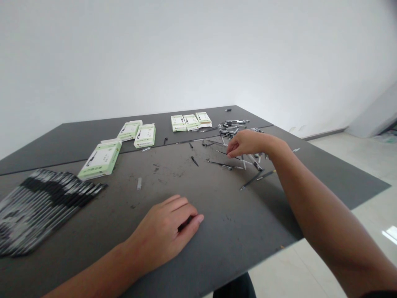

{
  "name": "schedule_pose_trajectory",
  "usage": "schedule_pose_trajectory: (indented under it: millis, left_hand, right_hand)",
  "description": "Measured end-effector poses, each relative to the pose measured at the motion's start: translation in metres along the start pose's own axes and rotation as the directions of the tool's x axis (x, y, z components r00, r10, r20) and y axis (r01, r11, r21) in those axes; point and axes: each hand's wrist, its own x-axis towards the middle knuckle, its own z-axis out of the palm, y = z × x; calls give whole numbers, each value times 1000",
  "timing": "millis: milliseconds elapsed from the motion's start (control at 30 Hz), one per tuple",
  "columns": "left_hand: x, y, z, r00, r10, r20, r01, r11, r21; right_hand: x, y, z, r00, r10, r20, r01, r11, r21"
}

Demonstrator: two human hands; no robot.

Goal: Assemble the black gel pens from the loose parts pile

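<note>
My right hand (243,143) reaches over a loose heap of pen parts (231,129) on the right of the table. Its thumb and fingertips are pinched together on a thin dark pen refill (221,152), whose middle they hide. Clear barrels, black caps and other refills lie around and below it. My left hand (170,227) lies on the tabletop near the front edge, fingers loosely curled and thumb apart. Nothing shows in it. A clear cap-like piece (139,183) lies farther off to its left.
Rows of assembled black pens (46,207) lie side by side at the left. Beside them is a green-and-white box (101,159), with more such boxes (144,135) behind and others (190,121) at the far middle. The dark table (217,248) ends at the right above a pale floor.
</note>
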Motion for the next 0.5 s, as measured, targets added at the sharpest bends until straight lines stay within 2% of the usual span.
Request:
schedule_pose_trajectory:
  millis: [67, 133, 200, 333, 500]
  left_hand:
    - [0, -1, -1, 1000, -26, -1, 26, 999, -20]
    - [0, -2, -2, 998, -56, 3, 56, 998, -34]
    - [0, -3, -3, 997, -81, 6, 81, 996, -39]
    - [2, -3, -7, 993, -115, -2, 115, 993, -38]
    - [2, -6, -7, 980, -197, 7, 197, 980, -13]
  right_hand:
    - [-4, -7, -5, 983, 9, -184, -7, 1000, 14]
    - [-8, -12, -9, 927, 47, -373, -25, 998, 63]
    - [-11, -14, -12, 860, 79, -505, -14, 991, 130]
    - [-11, -5, -16, 744, 126, -656, 52, 968, 245]
    - [-4, 20, -17, 564, 192, -803, 147, 934, 326]
